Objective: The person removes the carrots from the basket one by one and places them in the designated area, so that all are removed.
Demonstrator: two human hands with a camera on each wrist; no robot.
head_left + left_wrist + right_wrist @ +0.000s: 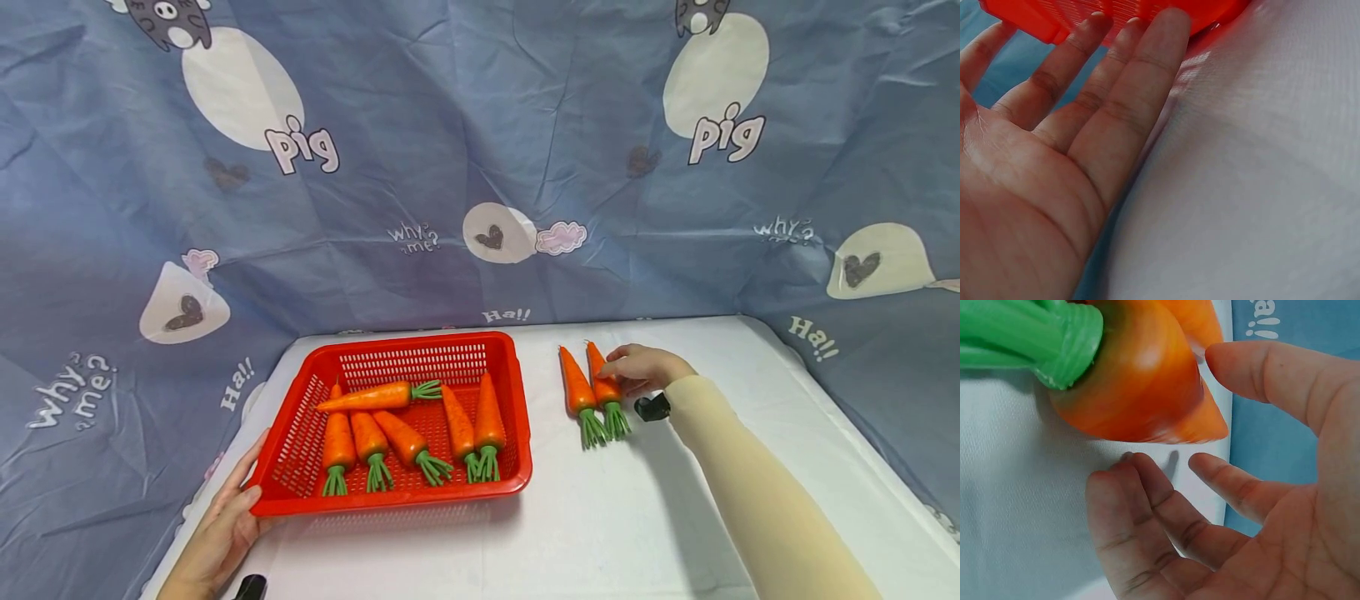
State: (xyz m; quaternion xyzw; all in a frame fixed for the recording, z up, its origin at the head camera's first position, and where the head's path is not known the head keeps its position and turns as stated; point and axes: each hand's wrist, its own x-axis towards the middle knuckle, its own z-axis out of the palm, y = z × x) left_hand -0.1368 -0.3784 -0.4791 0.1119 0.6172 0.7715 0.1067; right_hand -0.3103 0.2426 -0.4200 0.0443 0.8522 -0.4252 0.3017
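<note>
Carrots: eight counted, orange with green tops. Six lie in the basket, one of them across others; two lie side by side on the worktop, to the basket's right, green tops toward me.
Basket: red, perforated walls, on the worktop.
Right fingers: apart, loosely bent, about the outer carrot of the worktop pair. Not closed on it; whether any fingertip touches, I cannot tell.
Left fingers: nearly straight, slightly spread, against the basket at its near left corner. No clamp noted.
Step in hand: in my judgement, reaching for the outer carrot while the other side steadies the basket.
Next move: calls for my right fingers to close round the orange body without nudging the neighbouring carrot; the smooth-looking skin may roll.
Cloth writing: blue cloth behind the worktop reads "pig" twice, "why me?" three times, one of them less distinct, and "Ha!!" in several places. The right wrist view catches only "a!!", turned sideways.
Brands and labels: none seen on carrots or basket.
</note>
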